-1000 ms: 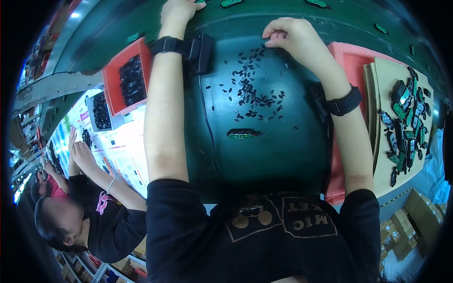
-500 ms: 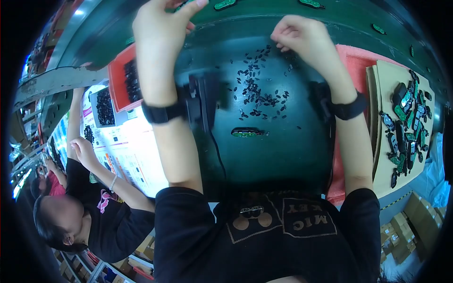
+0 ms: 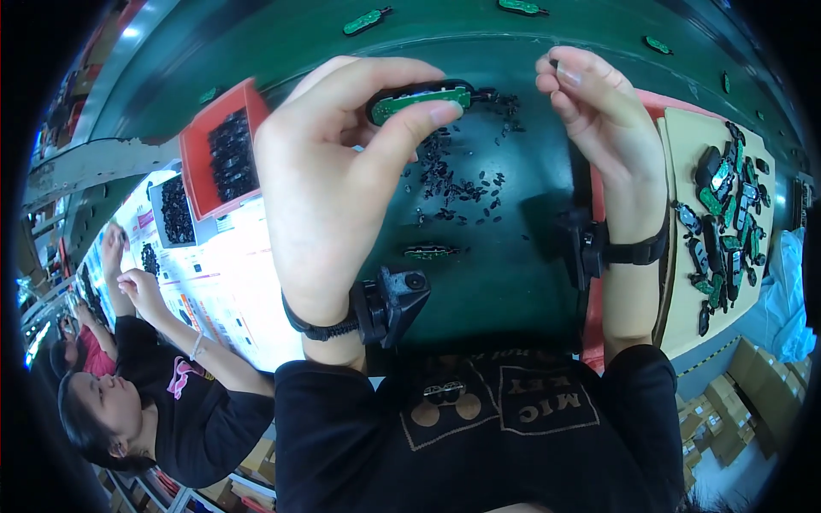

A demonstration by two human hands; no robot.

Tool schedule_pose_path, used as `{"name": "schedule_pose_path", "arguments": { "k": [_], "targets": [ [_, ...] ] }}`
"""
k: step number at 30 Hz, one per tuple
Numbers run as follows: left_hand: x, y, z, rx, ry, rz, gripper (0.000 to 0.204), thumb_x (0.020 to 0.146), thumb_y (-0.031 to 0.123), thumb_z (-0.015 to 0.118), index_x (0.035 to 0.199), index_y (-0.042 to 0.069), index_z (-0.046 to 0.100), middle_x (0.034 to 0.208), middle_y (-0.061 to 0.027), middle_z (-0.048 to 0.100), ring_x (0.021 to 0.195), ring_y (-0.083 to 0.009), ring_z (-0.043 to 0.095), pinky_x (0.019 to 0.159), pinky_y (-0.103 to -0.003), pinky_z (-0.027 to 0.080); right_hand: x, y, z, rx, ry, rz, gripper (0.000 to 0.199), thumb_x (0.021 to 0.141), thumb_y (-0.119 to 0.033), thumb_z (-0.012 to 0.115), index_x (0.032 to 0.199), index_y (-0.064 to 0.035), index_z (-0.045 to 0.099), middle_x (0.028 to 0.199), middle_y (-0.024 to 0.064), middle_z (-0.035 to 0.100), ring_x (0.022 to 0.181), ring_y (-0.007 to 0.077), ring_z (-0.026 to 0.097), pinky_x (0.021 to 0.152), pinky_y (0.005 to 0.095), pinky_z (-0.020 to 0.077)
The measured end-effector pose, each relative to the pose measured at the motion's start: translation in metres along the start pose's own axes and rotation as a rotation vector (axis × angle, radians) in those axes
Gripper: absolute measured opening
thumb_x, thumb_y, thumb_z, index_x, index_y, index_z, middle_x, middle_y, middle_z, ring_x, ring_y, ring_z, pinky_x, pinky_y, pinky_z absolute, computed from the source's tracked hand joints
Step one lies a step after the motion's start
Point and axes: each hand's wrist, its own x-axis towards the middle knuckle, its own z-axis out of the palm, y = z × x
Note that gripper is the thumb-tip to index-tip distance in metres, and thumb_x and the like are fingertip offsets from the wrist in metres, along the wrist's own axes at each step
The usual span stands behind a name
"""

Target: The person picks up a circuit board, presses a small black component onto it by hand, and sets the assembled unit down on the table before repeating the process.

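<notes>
Slim black oval unit with green board (image 3: 428, 252) lies nearest you, 6 o'clock of the loose small black oval pieces (image 3: 453, 184), probably spread for single picking. Your left hand (image 3: 329, 162), 11 o'clock, half-curled, pinches a black-cased oval unit with green circuit board (image 3: 396, 105) between thumb and fingers, likely so its board faces you. Your right hand (image 3: 603, 120), 1 o'clock: fingers curled, tips pinching a tiny dark piece (image 3: 554, 64).
</notes>
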Motion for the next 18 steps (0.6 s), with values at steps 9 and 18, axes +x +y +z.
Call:
{"name": "schedule_pose_path", "arguments": {
  "k": [9, 18],
  "targets": [
    [-0.002, 0.000, 0.005, -0.026, -0.025, 0.062, 0.017, 0.073, -0.005, 0.060, 0.090, -0.006, 0.059, 0.084, -0.0074, 0.056, 0.061, -0.0088, 0.052, 0.053, -0.018, 0.041, -0.009, -0.004, 0.004, -0.118, 0.047, -0.094, 0.016, 0.081, -0.003, 0.054, 0.095, 0.0039, 0.055, 0.093, 0.0140, 0.056, 0.079, 0.0152, 0.058, 0.065, 0.0206, 0.0501],
    [-0.007, 0.005, 0.010, -0.243, -0.055, 0.108, 0.021, 0.079, -0.007, 0.049, 0.099, -0.009, 0.054, 0.089, -0.0094, 0.055, 0.066, -0.0130, 0.054, 0.059, -0.021, 0.043, -0.027, -0.011, 0.042, -0.671, 0.111, -0.473, 0.010, 0.082, 0.000, 0.051, 0.089, 0.0061, 0.053, 0.089, 0.0149, 0.055, 0.076, 0.0204, 0.057, 0.068, 0.0254, 0.0464]
  ]
}}
